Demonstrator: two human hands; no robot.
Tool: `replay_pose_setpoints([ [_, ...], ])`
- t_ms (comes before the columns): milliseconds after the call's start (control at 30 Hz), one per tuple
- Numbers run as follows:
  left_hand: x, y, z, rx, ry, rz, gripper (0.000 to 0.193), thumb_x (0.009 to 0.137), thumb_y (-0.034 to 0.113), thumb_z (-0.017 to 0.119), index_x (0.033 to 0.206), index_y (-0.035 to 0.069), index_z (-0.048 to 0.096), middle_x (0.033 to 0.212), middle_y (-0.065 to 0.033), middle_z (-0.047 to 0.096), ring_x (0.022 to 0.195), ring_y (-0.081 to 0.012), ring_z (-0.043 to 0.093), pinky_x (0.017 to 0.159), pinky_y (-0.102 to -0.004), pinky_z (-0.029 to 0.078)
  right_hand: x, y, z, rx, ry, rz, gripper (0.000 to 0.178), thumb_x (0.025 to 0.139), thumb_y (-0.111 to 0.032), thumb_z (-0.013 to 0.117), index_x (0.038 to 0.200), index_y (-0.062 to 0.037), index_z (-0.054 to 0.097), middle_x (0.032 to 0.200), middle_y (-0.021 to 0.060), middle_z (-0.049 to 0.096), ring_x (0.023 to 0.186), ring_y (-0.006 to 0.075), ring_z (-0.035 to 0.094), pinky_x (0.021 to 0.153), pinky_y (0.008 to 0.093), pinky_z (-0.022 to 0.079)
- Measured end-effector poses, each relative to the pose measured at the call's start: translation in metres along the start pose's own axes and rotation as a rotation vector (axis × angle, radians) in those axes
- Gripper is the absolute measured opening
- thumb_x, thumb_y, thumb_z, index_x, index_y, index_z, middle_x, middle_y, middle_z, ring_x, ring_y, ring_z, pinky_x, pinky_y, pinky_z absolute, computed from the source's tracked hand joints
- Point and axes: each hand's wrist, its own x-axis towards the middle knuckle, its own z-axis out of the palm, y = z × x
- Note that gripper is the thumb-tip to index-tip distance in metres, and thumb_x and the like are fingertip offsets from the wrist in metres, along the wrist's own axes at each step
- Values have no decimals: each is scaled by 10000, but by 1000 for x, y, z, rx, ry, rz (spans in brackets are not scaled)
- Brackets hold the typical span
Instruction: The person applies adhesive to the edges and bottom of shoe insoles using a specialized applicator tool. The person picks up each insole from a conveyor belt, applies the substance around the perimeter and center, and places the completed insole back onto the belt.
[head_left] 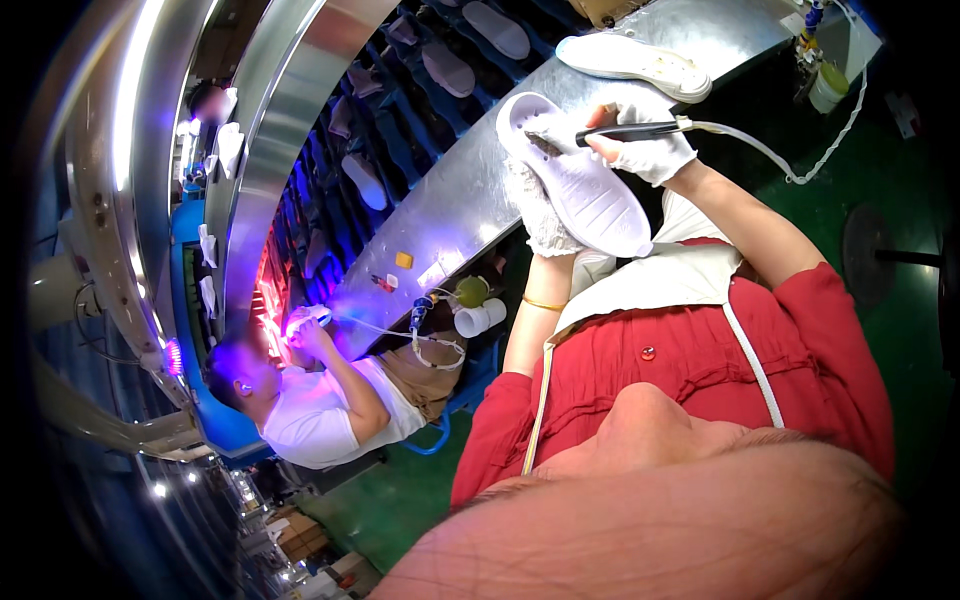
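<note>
My left hand [541, 212], in a white glove, grips a white moulded shoe sole [598, 205] from its left side, its fingers partly hidden behind it. The sole is tilted above my lap, with small holes and a dark patch near its far end. In my right hand [648, 140], gloved with bare fingertips, is a black-handled brush [632, 131]. A pale hose [745, 146] runs from the brush's back end off to the right. The brush's tip is over the far part of the sole; whether it touches I cannot tell. Just beyond lies another white shoe piece [630, 64] on the metal bench.
The metal bench [440, 190] runs diagonally past my hands. Behind it a conveyor [400, 110] carries several shoe parts. At left a co-worker [330, 415] in white sits holding a white piece. A yellow-green container [828, 88] hangs by the bench's right end. A round stand base [865, 255] is at right.
</note>
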Motion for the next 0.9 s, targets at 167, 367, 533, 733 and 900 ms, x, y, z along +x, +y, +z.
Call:
replay_pose_setpoints([
  [167,9,4,-4,-21,2,6,595,883,524,417,1266,70,392,1154,-121,520,1029,-240,510,902,-387,434,-11,-19,15,-354,-98,-403,188,693,-45,668,864,-59,592,762,66,587,699,188,587,641,275,460],
  [367,10,12,-1,-43,19,14,648,855,579,420,1261,75,397,1137,-114,527,994,-245,523,890,-392,442,-15,-10,14,-232,-110,-272,147,717,-34,641,850,-66,586,750,59,585,672,178,578,637,262,460],
  [533,18,21,-13,-103,-105,-25,664,843,596,418,1268,85,397,1144,-117,525,1008,-261,521,902,-399,433,-24,-21,14,-205,-332,-54,107,730,-12,641,807,-53,580,794,45,596,727,134,572,684,257,466],
  [733,23,35,-11,-114,-147,-121,703,821,632,416,1280,100,394,1157,-122,523,1022,-285,520,920,-412,418,-28,-12,17,-318,-173,-291,126,726,-92,669,837,-64,615,715,50,616,668,140,580,644,258,462],
  [900,13,36,7,-22,3,-16,744,800,661,411,1302,113,375,1195,-134,501,1061,-307,503,940,-427,400,-16,-20,12,-160,-230,234,132,757,-88,657,877,-41,626,733,31,618,683,85,549,634,243,448],
])
